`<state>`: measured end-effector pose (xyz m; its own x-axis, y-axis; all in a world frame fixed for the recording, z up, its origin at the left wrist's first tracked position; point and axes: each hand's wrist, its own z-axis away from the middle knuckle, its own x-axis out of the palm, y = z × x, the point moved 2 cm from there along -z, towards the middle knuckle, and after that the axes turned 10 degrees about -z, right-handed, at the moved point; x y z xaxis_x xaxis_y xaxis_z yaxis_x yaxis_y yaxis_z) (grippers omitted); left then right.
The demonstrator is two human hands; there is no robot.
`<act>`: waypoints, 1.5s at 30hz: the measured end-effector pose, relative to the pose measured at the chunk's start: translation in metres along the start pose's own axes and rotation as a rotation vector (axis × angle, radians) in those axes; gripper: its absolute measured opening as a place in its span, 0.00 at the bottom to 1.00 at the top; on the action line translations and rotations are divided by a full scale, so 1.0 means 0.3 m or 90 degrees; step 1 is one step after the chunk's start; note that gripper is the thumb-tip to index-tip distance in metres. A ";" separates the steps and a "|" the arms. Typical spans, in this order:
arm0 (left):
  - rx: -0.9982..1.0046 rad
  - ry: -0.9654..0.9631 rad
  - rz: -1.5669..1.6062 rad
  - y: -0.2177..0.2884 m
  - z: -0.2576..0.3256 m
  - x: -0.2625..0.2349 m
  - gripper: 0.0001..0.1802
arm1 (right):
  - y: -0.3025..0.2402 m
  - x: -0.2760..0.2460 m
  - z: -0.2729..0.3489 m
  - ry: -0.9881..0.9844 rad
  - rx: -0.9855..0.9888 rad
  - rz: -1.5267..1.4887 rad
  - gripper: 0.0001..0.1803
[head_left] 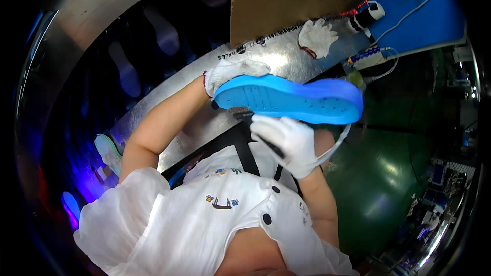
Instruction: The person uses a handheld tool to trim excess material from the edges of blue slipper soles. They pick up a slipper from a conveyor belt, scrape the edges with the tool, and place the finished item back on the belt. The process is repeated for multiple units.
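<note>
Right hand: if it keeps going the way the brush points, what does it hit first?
Likely the blue sole: the right hand aims its brush at the underside, apparently touching already. Depth unclear.

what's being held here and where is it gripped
A blue shoe sole. The gloved left hand grips its narrower end at the far side. The gloved right hand is just under its near edge, holding a dark tool by the handle.

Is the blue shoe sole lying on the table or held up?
Held up. The blue shoe sole is off the metal table; the left hand grips one end and the right hand works beneath it.
</note>
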<state>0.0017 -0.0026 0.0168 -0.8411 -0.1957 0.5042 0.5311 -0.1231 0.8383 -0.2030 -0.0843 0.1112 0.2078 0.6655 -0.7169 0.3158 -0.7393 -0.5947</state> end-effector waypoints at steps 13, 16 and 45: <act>-0.064 0.108 -0.318 0.155 0.082 0.056 0.22 | 0.015 -0.066 0.033 0.049 -0.010 0.053 0.18; 0.096 0.020 -0.516 0.105 0.074 -0.039 0.25 | -0.089 -0.077 -0.006 -0.055 -0.004 0.117 0.16; 0.163 0.249 -0.356 0.135 0.199 0.015 0.23 | -0.022 -0.167 0.040 0.053 -0.108 0.012 0.22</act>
<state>0.0133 0.0495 0.0653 -0.8562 -0.5096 -0.0852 -0.0486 -0.0848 0.9952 -0.2267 -0.1138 0.1466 0.2888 0.6628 -0.6909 0.4611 -0.7287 -0.5063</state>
